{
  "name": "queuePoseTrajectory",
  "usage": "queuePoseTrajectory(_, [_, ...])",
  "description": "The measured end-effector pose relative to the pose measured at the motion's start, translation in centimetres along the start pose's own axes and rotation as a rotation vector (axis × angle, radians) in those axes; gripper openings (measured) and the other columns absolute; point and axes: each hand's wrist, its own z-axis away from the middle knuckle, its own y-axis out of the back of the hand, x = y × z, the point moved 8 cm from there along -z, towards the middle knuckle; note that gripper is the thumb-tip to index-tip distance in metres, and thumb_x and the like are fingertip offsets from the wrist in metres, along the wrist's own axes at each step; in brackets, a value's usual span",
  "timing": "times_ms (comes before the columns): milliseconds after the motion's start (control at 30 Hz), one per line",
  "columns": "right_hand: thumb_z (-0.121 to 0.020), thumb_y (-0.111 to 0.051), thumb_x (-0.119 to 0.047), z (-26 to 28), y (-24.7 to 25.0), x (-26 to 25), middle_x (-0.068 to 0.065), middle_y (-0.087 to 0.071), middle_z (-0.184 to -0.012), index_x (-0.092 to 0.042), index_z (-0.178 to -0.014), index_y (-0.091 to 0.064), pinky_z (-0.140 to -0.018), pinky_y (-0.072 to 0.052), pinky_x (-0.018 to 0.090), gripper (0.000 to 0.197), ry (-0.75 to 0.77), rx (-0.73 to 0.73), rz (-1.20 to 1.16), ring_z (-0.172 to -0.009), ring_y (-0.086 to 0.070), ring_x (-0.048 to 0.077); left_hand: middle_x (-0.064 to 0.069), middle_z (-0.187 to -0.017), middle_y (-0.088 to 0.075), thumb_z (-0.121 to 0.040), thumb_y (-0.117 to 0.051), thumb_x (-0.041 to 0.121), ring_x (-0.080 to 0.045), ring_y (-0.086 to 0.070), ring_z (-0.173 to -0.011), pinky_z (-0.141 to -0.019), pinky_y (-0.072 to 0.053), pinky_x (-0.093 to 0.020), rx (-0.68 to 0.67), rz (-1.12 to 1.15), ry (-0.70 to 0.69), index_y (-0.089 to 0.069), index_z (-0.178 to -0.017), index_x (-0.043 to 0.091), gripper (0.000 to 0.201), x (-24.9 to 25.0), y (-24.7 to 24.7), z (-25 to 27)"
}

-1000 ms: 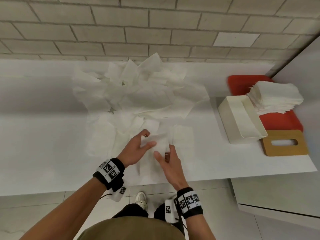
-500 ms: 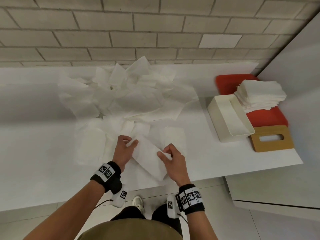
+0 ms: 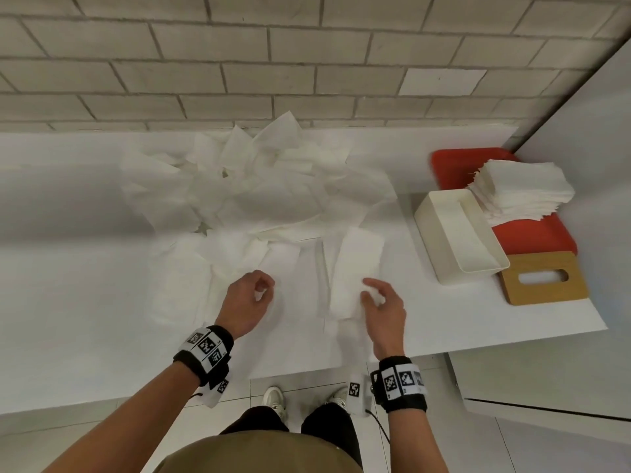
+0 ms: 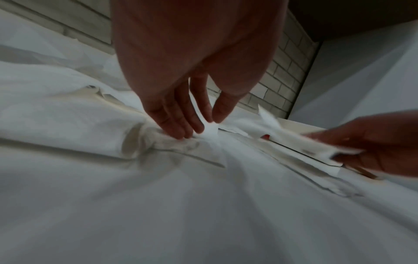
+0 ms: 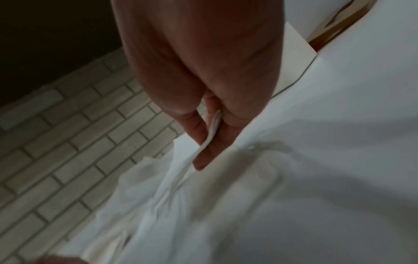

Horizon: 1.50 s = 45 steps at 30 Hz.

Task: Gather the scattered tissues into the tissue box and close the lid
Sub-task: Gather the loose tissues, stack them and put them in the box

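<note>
Right hand [image 3: 384,310] pinching folded tissue [image 3: 355,271], left hand [image 3: 247,300] pinching another

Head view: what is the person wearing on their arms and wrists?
Both forearms are bare, no sleeves. Each wrist carries a black band, left wristband and right wristband, faced with white square tags printed in black patterns. A small white block with one more tag hangs under each band, and a thin dark cable trails from it.
</note>
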Motion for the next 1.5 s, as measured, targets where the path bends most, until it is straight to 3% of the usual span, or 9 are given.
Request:
queuePoseTrajectory(200, [-0.1,-0.073,-0.016,0.8,-0.7,1.1,-0.007,-0.065,-0.125,-0.025,-0.124,-0.069,-0.109,-0.048,0.032,0.026,0.021,0.029,0.167,-0.123,-0.06,0.016,-0.015,-0.125,-0.059,-0.093,-0.074,0.012,-0.041,-0.055,-0.116,-0.095,-0.048,-0.052,0.444,-0.225,0.162,-0.059,-0.126,0.009,0.037,-3.3,10.0,0.2])
queuePoseTrajectory(300, [-0.099,-0.073,-0.013,0.8,-1.1,0.2,0.001,-0.058,-0.127,-0.019,-0.122,-0.066,-0.091,-0.044,0.024,0.024,0.081,-0.002,0.321,-0.106,-0.061,0.02,-0.027,-0.149,-0.04,-0.082,-0.087,0.048,-0.047,-0.037,-0.137,-0.108,-0.039,-0.064,0.324,-0.343,0.529,-0.036,-0.151,0.002,0.097,-8.4,11.9,0.8])
queuePoseTrajectory(400, [-0.096,-0.076,-0.013,1.5,-2.4,-0.4,0.014,-0.042,-0.143,-0.014,-0.124,-0.063,-0.091,-0.049,0.035,0.031,0.134,0.053,0.624,-0.105,-0.056,0.03,-0.029,-0.147,-0.044,-0.076,-0.087,0.063,-0.048,-0.044,-0.136,-0.109,-0.042,-0.062,0.153,-0.317,0.646,-0.033,-0.15,-0.001,0.112,-11.1,11.5,1.3])
queuePoseTrajectory(533, [-0.095,-0.077,-0.022,3.1,-4.9,-4.3,0.007,-0.043,-0.14,-0.02,-0.121,-0.065,-0.091,-0.054,0.042,0.028,0.364,0.165,0.565,-0.105,-0.054,0.027,-0.026,-0.133,-0.057,-0.09,-0.081,0.046,-0.051,-0.055,-0.124,-0.101,-0.048,-0.059,0.18,-0.231,0.553,-0.046,-0.137,0.003,0.074,-10.2,11.3,1.5])
queuePoseTrajectory(667, [-0.103,-0.068,-0.035,4.7,-11.1,-6.7,-0.005,-0.046,-0.133,-0.027,-0.12,-0.064,-0.096,-0.054,0.034,0.019,0.429,-0.13,0.38,-0.107,-0.058,0.016,-0.021,-0.116,-0.058,-0.105,-0.064,0.031,-0.049,-0.061,-0.102,-0.085,-0.047,-0.052,0.356,-0.241,0.265,-0.058,-0.129,0.008,0.033,-4.2,12.8,1.5])
queuePoseTrajectory(867, [-0.103,-0.057,-0.065,7.0,-17.2,-9.2,-0.005,-0.076,-0.123,-0.027,-0.129,-0.065,-0.1,-0.058,0.036,0.046,-0.047,-0.539,-0.257,-0.113,-0.073,0.014,0.01,-0.095,-0.07,-0.106,-0.064,0.032,-0.003,-0.065,-0.086,-0.077,-0.047,-0.018,0.471,0.166,-0.076,-0.06,-0.105,0.023,0.01,6.4,14.8,2.6])
queuePoseTrajectory(1000, [-0.102,-0.072,-0.036,6.8,-15.5,-11.1,0.012,-0.075,-0.131,-0.019,-0.145,-0.056,-0.108,-0.056,0.056,0.05,-0.143,-0.488,-0.725,-0.123,-0.071,0.032,0.006,-0.103,-0.078,-0.105,-0.066,0.028,-0.013,-0.075,-0.09,-0.07,-0.06,-0.029,0.291,0.437,-0.111,-0.053,-0.111,0.027,0.014,9.0,11.5,3.1])
queuePoseTrajectory(1333, [-0.106,-0.062,-0.013,1.1,-1.1,-5.0,-0.015,-0.072,-0.104,-0.045,-0.146,-0.047,-0.083,-0.06,0.032,0.053,0.167,0.071,-0.071,-0.089,-0.069,0.001,0.016,-0.096,-0.064,-0.096,-0.072,0.037,-0.01,-0.061,-0.092,-0.08,-0.057,-0.04,0.05,-0.111,-0.034,-0.057,-0.098,0.029,0.017,1.0,2.9,0.4])
queuePoseTrajectory(1500, [-0.104,-0.062,-0.004,-1.7,-2.0,0.9,0.001,-0.064,-0.107,-0.018,-0.136,-0.057,-0.093,-0.046,0.03,0.035,0.114,0.057,0.259,-0.11,-0.066,0.027,0.001,-0.118,-0.056,-0.074,-0.072,0.076,-0.026,-0.054,-0.104,-0.08,-0.051,-0.042,-0.015,-0.515,-0.119,-0.058,-0.117,0.019,0.073,0.8,-0.7,-0.5])
